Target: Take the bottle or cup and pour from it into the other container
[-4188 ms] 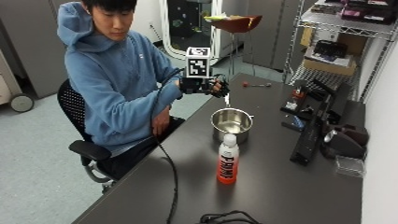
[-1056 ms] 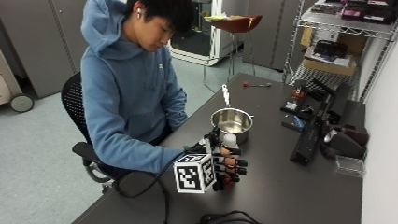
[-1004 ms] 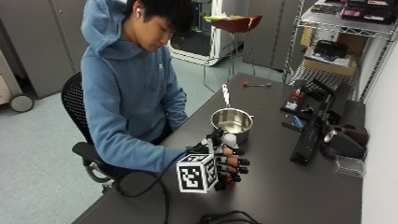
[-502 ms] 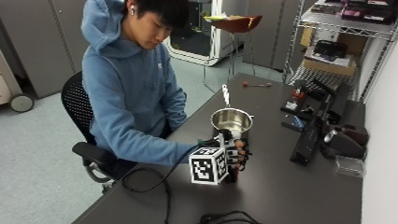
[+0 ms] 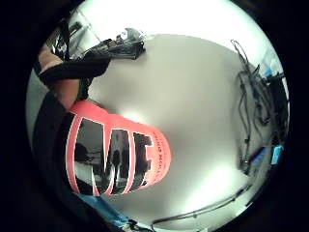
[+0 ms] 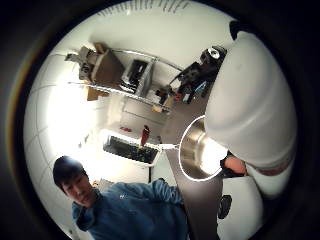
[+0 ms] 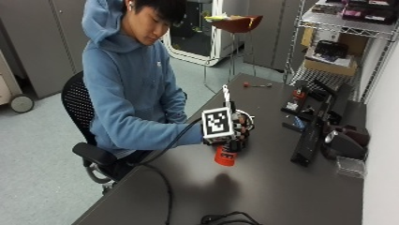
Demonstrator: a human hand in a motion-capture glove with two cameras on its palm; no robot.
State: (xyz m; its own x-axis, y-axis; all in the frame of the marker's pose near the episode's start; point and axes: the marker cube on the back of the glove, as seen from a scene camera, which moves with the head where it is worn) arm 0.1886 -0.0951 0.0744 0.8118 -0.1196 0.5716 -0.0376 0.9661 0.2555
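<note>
My gloved right hand (image 7: pixel 240 133) grips an orange bottle (image 7: pixel 225 157) with a black-and-white label and holds it tilted just above the dark table (image 7: pixel 280 187). The bottle's base points toward the table's front, and its shadow lies below. In the little finger side palm view the label (image 5: pixel 116 154) fills the space by my palm. The thumb side palm view shows the white bottle top (image 6: pixel 250 100) close to the open steel cup (image 6: pixel 197 150). From outside, the cup (image 7: pixel 247 116) is mostly hidden behind my hand.
Black devices (image 7: pixel 312 136) and a clear box (image 7: pixel 350 166) line the table's right side. A cable (image 7: pixel 224 218) lies at the front edge. A small red-tipped tool (image 7: pixel 255 85) rests at the far end. A wire shelf (image 7: pixel 336 28) stands behind.
The hand came down from mid-air to the standing bottle and gripped it. It has now lifted the bottle and tipped it toward the steel cup.
</note>
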